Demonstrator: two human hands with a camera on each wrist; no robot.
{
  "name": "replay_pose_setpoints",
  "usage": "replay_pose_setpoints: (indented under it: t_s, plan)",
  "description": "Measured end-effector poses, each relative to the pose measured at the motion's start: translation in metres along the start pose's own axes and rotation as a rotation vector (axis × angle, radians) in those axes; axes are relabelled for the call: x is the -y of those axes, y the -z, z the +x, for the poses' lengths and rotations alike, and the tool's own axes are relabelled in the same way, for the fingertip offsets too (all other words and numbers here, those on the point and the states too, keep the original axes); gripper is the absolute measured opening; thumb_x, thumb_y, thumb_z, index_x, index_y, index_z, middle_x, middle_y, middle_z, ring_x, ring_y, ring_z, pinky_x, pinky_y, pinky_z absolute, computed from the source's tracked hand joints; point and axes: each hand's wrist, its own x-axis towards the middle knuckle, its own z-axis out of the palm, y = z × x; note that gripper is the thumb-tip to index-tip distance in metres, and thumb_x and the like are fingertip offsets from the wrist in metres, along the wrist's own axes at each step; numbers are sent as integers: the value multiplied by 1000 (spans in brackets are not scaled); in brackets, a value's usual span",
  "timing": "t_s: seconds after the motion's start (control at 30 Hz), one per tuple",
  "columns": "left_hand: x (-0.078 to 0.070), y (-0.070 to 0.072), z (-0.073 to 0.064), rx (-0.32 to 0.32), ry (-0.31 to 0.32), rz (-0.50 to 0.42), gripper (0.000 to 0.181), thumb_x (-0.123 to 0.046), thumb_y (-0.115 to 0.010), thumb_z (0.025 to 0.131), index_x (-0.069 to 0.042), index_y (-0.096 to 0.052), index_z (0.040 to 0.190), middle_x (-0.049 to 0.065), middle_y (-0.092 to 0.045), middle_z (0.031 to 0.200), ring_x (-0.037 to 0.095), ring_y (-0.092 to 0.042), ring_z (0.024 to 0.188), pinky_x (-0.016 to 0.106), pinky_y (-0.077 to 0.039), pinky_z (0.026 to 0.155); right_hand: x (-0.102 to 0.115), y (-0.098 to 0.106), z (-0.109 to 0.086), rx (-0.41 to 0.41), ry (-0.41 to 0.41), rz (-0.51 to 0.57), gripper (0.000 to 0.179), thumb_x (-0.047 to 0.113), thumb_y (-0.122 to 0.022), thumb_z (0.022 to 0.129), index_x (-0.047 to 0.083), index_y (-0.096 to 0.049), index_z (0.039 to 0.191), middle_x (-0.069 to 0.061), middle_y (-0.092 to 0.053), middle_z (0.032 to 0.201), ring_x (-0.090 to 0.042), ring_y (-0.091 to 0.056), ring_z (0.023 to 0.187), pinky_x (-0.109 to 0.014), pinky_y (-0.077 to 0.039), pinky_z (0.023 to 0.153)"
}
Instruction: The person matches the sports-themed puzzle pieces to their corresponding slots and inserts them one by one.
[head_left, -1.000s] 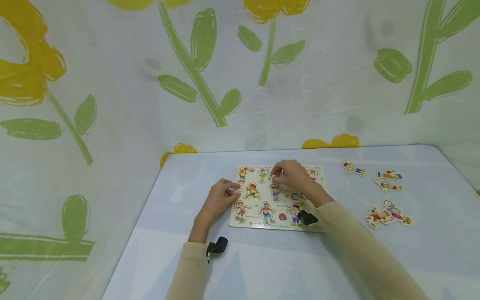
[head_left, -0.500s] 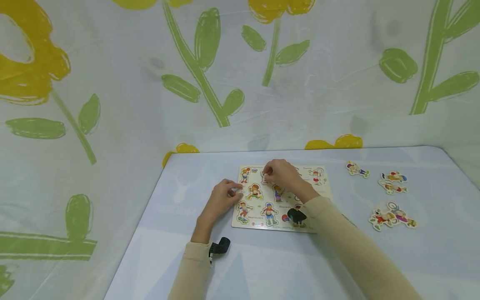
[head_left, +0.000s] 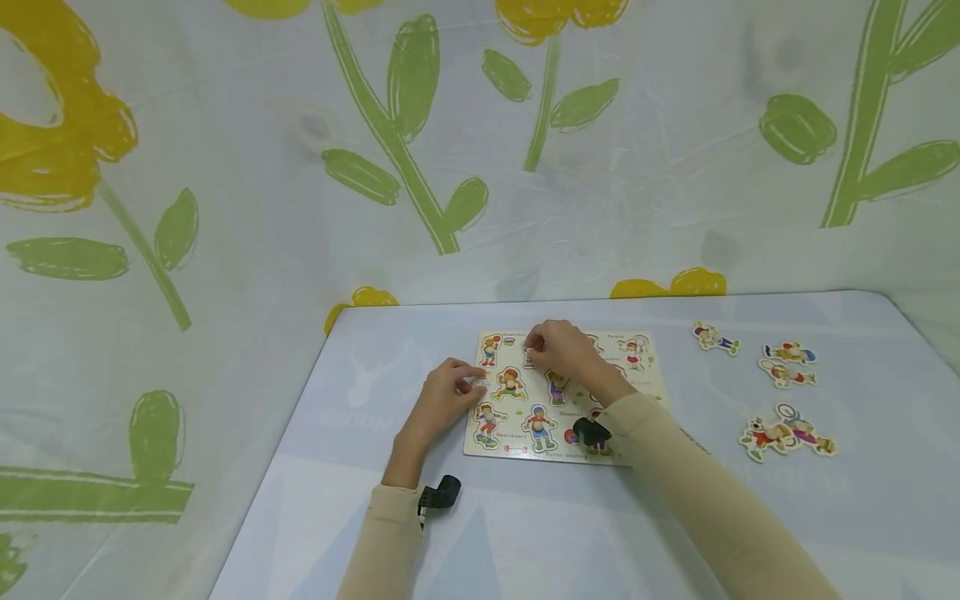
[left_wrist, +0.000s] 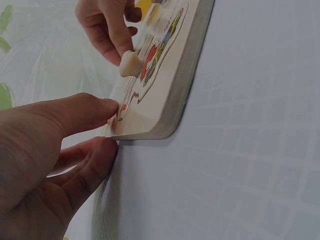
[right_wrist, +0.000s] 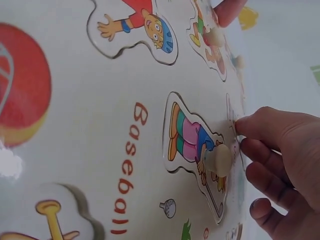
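Observation:
A wooden peg puzzle board with cartoon sports figures lies on the pale blue table. My left hand holds its left edge. In the left wrist view the thumb of the left hand lies on top of the board and the fingers curl against its side. My right hand reaches over the board's top row, fingers curled on a figure piece there. In the right wrist view the fingertips of the right hand touch a piece's edge, just beyond the baseball figure and its round knob.
Several loose figure pieces lie to the right of the board: one at the back, a pair, and two overlapping ones nearer. A flowered cloth backdrop rises behind the table. Small black cameras sit on both wrists.
My right hand has shifted left along the board's top row, from the middle figure to the second one. The left hand has kept its hold on the board's edge.

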Motion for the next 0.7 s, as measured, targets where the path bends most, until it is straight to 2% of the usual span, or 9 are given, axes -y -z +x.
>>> replay_pose_setpoints:
  t_s: [0.33,0.7]
  plan:
    - [-1,0,0,-7,0,17,27,-17,-74,86,-10,-73,113,10,-63,109,13,-58,82,22,-48,68,-3,-3,-2,-18,26,53,14,20,-66,93,10,-71,102,-5,-70,94,-16,-62,80,-33,-51,76]
    - [-1,-1,0,0,6,25,28,-17,-74,86,-9,-73,113,10,-62,109,13,-57,82,22,-47,68,-5,-5,-7,0,46,28,21,18,-64,95,9,-72,112,-6,-67,98,-17,-58,83,-33,-50,77]
